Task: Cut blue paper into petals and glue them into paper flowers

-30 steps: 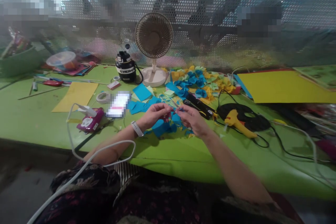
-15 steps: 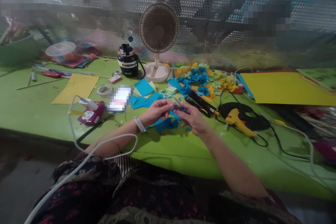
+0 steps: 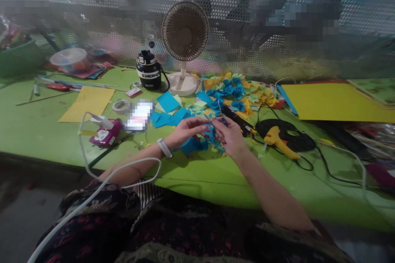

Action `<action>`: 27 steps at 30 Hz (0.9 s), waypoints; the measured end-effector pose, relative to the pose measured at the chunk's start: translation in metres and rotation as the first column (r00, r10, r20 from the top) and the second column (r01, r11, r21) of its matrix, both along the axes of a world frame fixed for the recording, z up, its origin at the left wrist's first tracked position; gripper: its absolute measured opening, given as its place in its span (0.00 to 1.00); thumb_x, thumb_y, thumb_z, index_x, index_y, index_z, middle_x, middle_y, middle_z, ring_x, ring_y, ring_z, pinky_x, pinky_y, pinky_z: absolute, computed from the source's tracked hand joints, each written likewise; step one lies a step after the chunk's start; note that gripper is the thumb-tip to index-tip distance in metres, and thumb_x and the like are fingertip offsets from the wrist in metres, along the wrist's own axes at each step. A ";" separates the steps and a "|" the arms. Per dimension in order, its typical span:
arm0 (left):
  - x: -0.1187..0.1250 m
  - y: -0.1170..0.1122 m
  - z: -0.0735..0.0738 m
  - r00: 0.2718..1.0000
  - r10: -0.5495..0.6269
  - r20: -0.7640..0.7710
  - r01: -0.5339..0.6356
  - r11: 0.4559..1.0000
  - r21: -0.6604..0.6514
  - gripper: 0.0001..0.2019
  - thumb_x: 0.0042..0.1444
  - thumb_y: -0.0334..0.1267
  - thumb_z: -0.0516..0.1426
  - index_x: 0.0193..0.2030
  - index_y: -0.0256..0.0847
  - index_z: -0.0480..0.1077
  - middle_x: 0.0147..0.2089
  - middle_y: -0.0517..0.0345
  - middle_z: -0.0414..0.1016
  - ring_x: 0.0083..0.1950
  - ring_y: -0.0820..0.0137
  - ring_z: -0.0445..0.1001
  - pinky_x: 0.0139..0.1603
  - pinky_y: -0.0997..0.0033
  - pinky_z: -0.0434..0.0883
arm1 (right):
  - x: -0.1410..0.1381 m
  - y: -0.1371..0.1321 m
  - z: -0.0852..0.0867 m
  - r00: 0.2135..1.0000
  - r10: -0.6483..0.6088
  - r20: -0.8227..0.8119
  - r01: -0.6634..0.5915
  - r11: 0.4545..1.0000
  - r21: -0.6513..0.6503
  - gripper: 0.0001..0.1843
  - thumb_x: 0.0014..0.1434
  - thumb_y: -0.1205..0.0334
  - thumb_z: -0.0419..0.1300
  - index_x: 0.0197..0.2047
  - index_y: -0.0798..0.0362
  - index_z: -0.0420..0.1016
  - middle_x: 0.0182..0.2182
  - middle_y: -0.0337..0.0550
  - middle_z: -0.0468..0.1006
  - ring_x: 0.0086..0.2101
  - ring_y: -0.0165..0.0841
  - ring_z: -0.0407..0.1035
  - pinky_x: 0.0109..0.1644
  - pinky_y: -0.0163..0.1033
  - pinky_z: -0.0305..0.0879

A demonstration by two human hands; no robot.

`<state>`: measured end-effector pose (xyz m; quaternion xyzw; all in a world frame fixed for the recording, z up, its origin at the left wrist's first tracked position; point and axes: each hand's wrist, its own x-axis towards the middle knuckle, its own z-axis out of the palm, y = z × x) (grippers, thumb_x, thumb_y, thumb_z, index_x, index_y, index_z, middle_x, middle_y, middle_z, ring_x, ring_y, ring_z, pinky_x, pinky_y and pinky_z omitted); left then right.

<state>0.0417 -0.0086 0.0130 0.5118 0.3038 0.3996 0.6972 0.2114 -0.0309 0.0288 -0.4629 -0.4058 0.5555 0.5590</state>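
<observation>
Slightly higher than a moment before: right hand (image 3: 230, 137), grip pinched on a small blue paper scrap (image 3: 219, 124). Just beside that scrap, left hand (image 3: 188, 131), grip pinched, any hold too small to tell, above the green worktop (image 3: 46, 131).

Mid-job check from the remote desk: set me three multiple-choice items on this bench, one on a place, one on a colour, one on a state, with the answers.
1. Where is the yellow glue gun?
A) Right of the hands, by a black cable coil
B) On the yellow card at the left
C) Inside the green tub

2. What colour is the strap of the watch on the wrist of the left hand?
A) Red
B) White
C) Black

3. How does the desk fan stand?
A) Tipped on its side
B) Hanging from the mesh
C) Upright on its base

Answers:
1. A, it lies on the bench beside the coil.
2. B, the strap shows white.
3. C, its round base sits on the bench.
</observation>
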 end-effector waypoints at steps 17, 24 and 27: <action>-0.003 0.004 0.003 0.997 0.074 0.011 -0.074 0.997 0.007 0.23 0.47 0.54 0.69 0.38 0.35 0.74 0.37 0.49 0.82 0.38 0.66 0.82 0.33 0.73 0.75 | 0.010 -0.002 0.003 0.907 -0.096 0.410 0.007 0.977 0.214 0.26 0.57 0.33 0.60 0.30 0.51 0.75 0.16 0.30 0.52 0.18 0.26 0.47 0.22 0.36 0.44; -0.008 0.012 0.006 0.996 0.089 -0.006 -0.088 0.995 0.053 0.23 0.48 0.53 0.68 0.40 0.35 0.74 0.36 0.52 0.81 0.33 0.70 0.80 0.33 0.73 0.75 | 0.012 -0.006 0.006 0.631 -0.134 0.764 -0.184 0.931 0.315 0.28 0.65 0.37 0.51 0.25 0.51 0.69 0.19 0.36 0.64 0.24 0.30 0.58 0.31 0.38 0.54; -0.008 0.012 0.007 0.998 0.059 -0.008 -0.058 0.996 0.064 0.23 0.48 0.53 0.68 0.40 0.35 0.74 0.36 0.52 0.81 0.33 0.70 0.80 0.34 0.72 0.76 | 0.013 -0.004 0.003 0.596 -0.147 0.790 -0.192 0.928 0.318 0.27 0.65 0.38 0.51 0.25 0.51 0.69 0.20 0.37 0.66 0.24 0.30 0.60 0.31 0.38 0.54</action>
